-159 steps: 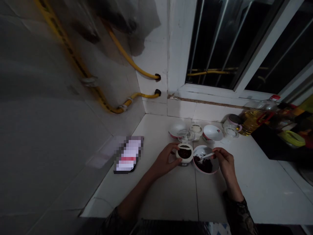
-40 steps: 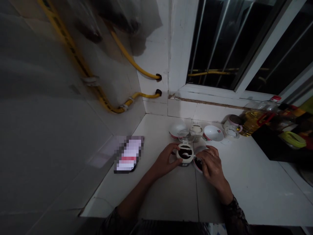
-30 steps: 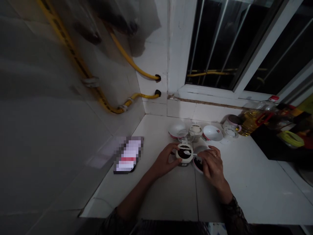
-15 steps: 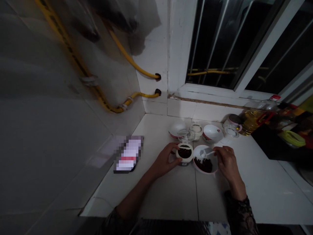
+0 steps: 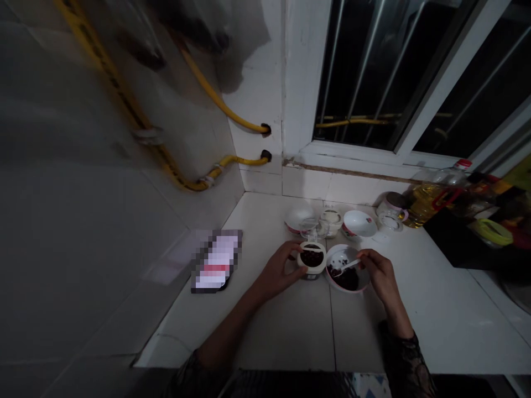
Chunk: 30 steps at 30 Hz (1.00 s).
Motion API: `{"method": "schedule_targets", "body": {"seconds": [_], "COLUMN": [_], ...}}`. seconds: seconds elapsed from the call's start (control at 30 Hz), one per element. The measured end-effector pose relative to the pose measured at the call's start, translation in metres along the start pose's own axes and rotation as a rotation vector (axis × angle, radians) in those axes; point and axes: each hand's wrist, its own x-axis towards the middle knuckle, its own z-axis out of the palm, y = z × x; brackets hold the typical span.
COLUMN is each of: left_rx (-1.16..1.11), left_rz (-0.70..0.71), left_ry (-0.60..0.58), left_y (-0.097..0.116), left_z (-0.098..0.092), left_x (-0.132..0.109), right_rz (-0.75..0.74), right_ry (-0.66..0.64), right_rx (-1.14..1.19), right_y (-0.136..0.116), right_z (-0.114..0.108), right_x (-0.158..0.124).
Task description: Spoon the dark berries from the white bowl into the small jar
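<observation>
My left hand (image 5: 286, 269) is wrapped round the side of a small seasoning jar (image 5: 312, 271), whose clear lid is flipped up at the back. Dark red-brown contents show through its top. Just to the right stands a white bowl (image 5: 362, 281) with a pink rim, part filled with dark crumbly stuff (image 5: 347, 279). Between thumb and fingers, my right hand (image 5: 379, 271) pinches the handle of a small white spoon (image 5: 347, 267). The spoon's tip is down inside the bowl at its left side, touching or just over the dark stuff.
Behind the jar are a white bowl (image 5: 297, 216), a second seasoning jar (image 5: 332, 222) and a flower-patterned bowl (image 5: 360, 224). A lidded jar (image 5: 392, 207) and an oil bottle (image 5: 427, 202) stand back right, near a black box (image 5: 452, 240). A blurred phone (image 5: 218, 262) lies at left.
The spoon in my right hand has turned and dipped lower, its tip now toward the left side of the bowl. My left hand still holds the jar.
</observation>
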Motion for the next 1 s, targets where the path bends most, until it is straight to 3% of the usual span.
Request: {"method": "schedule_targets", "body": {"seconds": [0.17, 0.47, 1.0], "left_rx": [0.008, 0.022, 0.018], "left_rz": [-0.001, 0.008, 0.008], "left_ry": [0.007, -0.010, 0.001], "left_y": [-0.0002, 0.0005, -0.0026], "left_z": [0.0000, -0.0006, 0.0007], "left_x": [0.0000, 0.0005, 0.0008], "right_rz": [0.078, 0.133, 0.061], "right_ry": [0.109, 0.139, 0.189], "right_rx": [0.169, 0.271, 0.275], "right_y": [-0.0003, -0.0035, 0.0014], "right_z": [-0.0019, -0.0022, 0.0007], "right_x": [0.0025, 0.0041, 0.0062]}}
